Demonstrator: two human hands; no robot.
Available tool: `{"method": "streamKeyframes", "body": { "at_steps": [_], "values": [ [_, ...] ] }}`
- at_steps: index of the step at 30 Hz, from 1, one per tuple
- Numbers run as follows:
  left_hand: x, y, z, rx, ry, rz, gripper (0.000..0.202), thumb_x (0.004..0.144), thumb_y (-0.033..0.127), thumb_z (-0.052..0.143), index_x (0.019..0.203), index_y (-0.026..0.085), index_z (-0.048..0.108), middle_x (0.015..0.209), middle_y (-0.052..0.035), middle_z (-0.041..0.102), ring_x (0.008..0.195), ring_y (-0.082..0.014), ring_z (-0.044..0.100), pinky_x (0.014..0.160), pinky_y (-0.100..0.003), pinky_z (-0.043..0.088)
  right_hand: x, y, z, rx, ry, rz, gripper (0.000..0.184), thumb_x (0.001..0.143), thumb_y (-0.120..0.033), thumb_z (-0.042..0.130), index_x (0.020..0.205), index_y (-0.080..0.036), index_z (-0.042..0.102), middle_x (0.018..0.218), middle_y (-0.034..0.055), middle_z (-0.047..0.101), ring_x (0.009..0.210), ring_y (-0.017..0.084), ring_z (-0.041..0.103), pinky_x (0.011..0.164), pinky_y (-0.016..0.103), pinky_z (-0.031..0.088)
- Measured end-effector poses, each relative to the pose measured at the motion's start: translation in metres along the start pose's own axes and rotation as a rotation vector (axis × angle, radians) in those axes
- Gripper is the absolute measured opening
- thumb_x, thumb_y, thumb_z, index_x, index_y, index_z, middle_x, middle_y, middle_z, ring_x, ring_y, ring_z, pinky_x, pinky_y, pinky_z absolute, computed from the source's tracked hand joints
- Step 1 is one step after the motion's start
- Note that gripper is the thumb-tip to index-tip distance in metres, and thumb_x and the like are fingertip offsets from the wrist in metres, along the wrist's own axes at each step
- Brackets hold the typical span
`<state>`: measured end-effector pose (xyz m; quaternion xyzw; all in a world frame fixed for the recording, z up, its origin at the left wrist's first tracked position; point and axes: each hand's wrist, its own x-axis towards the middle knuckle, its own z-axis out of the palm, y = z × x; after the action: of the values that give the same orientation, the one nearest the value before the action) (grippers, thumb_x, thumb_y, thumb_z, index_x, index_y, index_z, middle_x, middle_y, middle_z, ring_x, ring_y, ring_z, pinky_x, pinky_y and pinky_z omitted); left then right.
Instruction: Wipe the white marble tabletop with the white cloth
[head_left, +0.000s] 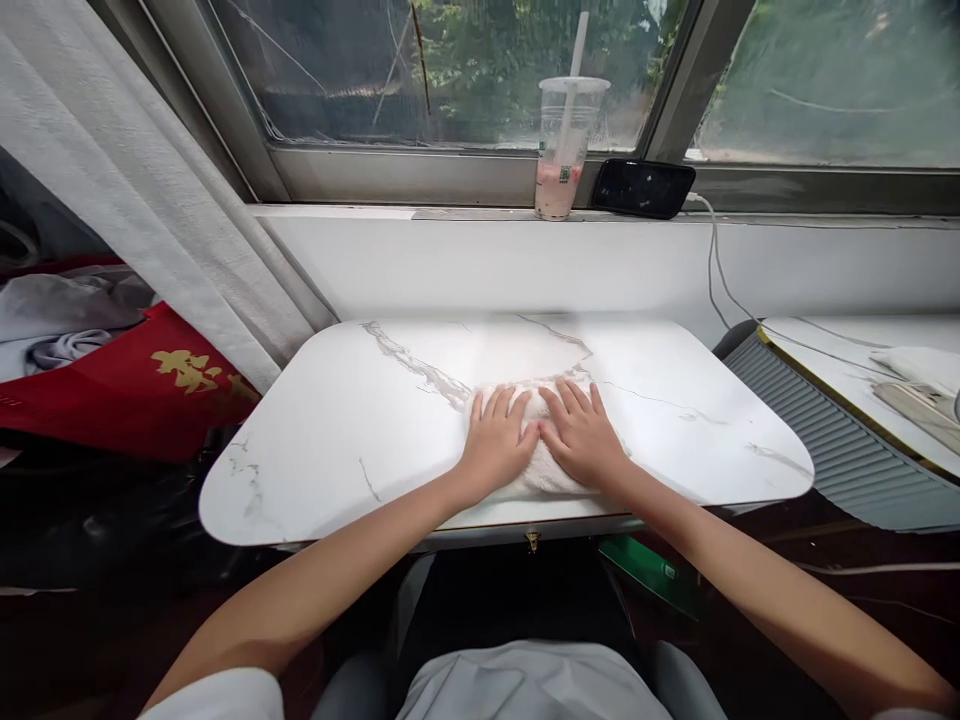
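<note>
A folded white towel (537, 474) lies near the front edge of a white marble-patterned table (337, 430). My left hand (496, 442) rests flat on the towel's left half, fingers stretched out. Beside it, thumbs nearly touching, my right hand (582, 435) lies flat on the right half with its fingers spread. Both palms cover most of the towel.
On the window sill stand a plastic cup (565, 150) with a straw and pink drink, and a dark phone (643, 187) with a white cable (714, 265). A white curtain (142, 190) hangs left above red cloth (135, 385). A second table (862, 375) stands right.
</note>
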<state>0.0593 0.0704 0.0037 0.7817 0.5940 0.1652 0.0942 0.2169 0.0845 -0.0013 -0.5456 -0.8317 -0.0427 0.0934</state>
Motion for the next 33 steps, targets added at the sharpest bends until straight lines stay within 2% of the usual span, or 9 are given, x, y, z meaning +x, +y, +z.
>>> {"method": "streamKeyframes", "body": {
  "at_steps": [10, 17, 22, 24, 26, 27, 28, 31, 33],
  "values": [
    [0.067, -0.038, -0.003, -0.025, 0.064, -0.024, 0.045, 0.101, 0.032, 0.036, 0.142, 0.019, 0.048, 0.153, -0.009, 0.047, 0.145, -0.0215, 0.036, 0.125, -0.049, 0.015, 0.079, 0.009, 0.019, 0.077, 0.077, 0.025, 0.052, 0.097, -0.035, 0.034, 0.142, -0.013, 0.051, 0.148, 0.017, 0.046, 0.142, 0.031, 0.037, 0.118, 0.055, 0.023],
    [0.125, -0.065, 0.0, -0.046, 0.117, -0.03, 0.043, 0.1, 0.031, 0.035, 0.14, 0.021, 0.05, 0.148, -0.0071, 0.052, 0.141, -0.0199, 0.041, 0.124, -0.048, 0.016, 0.142, 0.024, 0.028, 0.122, 0.056, 0.038, 0.051, 0.097, -0.032, 0.032, 0.141, -0.012, 0.05, 0.147, 0.0165, 0.046, 0.141, 0.03, 0.035, 0.118, 0.055, 0.021],
    [0.163, -0.08, 0.003, -0.051, 0.139, -0.045, 0.044, 0.1, 0.031, 0.034, 0.14, 0.023, 0.049, 0.148, -0.0057, 0.052, 0.141, -0.0185, 0.041, 0.125, -0.047, 0.015, 0.176, 0.031, 0.042, 0.166, 0.086, 0.05, 0.048, 0.096, -0.031, 0.034, 0.137, -0.014, 0.053, 0.141, 0.0143, 0.053, 0.135, 0.03, 0.041, 0.118, 0.055, 0.021],
    [0.175, -0.085, 0.004, -0.047, 0.151, -0.031, 0.044, 0.099, 0.031, 0.034, 0.139, 0.022, 0.05, 0.146, -0.0064, 0.054, 0.139, -0.0192, 0.042, 0.124, -0.047, 0.016, 0.187, 0.039, 0.042, 0.2, 0.115, 0.048, 0.046, 0.095, -0.028, 0.035, 0.133, -0.013, 0.055, 0.136, 0.0141, 0.056, 0.13, 0.03, 0.046, 0.117, 0.051, 0.026],
    [0.184, -0.089, 0.005, -0.045, 0.153, -0.019, 0.044, 0.099, 0.03, 0.035, 0.139, 0.022, 0.05, 0.144, -0.0069, 0.055, 0.138, -0.0201, 0.043, 0.124, -0.047, 0.017, 0.2, 0.056, 0.03, 0.226, 0.211, 0.008, 0.042, 0.094, -0.025, 0.036, 0.128, -0.013, 0.057, 0.132, 0.0139, 0.059, 0.126, 0.029, 0.049, 0.113, 0.047, 0.035],
    [0.188, -0.09, 0.005, -0.045, 0.147, -0.019, 0.044, 0.099, 0.03, 0.035, 0.139, 0.022, 0.05, 0.143, -0.0069, 0.055, 0.137, -0.0204, 0.043, 0.123, -0.047, 0.018, 0.207, 0.069, 0.018, 0.231, 0.282, -0.018, 0.04, 0.094, -0.023, 0.038, 0.126, -0.013, 0.058, 0.13, 0.014, 0.059, 0.124, 0.028, 0.05, 0.109, 0.044, 0.04],
    [0.191, -0.091, 0.005, -0.045, 0.138, -0.021, 0.044, 0.099, 0.03, 0.035, 0.139, 0.022, 0.05, 0.143, -0.0066, 0.056, 0.137, -0.0207, 0.043, 0.123, -0.047, 0.018, 0.215, 0.083, 0.002, 0.218, 0.407, -0.034, 0.036, 0.093, -0.023, 0.042, 0.124, -0.017, 0.059, 0.129, 0.0128, 0.059, 0.125, 0.029, 0.049, 0.109, 0.047, 0.039],
    [0.198, -0.093, 0.005, -0.047, 0.123, -0.018, 0.043, 0.099, 0.03, 0.035, 0.139, 0.022, 0.05, 0.142, -0.006, 0.056, 0.136, -0.0215, 0.044, 0.123, -0.047, 0.019, 0.237, 0.131, -0.065, 0.148, 0.747, 0.057, 0.034, 0.086, -0.019, 0.06, 0.119, -0.027, 0.058, 0.132, 0.0101, 0.053, 0.129, 0.031, 0.043, 0.111, 0.052, 0.035],
    [0.2, -0.093, 0.004, -0.047, 0.128, -0.014, 0.043, 0.099, 0.03, 0.036, 0.139, 0.021, 0.051, 0.141, -0.0067, 0.056, 0.135, -0.0223, 0.046, 0.123, -0.048, 0.019, 0.249, 0.157, -0.109, 0.053, 0.735, 0.184, 0.04, 0.088, -0.022, 0.066, 0.127, -0.024, 0.056, 0.138, 0.0126, 0.048, 0.133, 0.03, 0.038, 0.115, 0.047, 0.032]
  ]
}}
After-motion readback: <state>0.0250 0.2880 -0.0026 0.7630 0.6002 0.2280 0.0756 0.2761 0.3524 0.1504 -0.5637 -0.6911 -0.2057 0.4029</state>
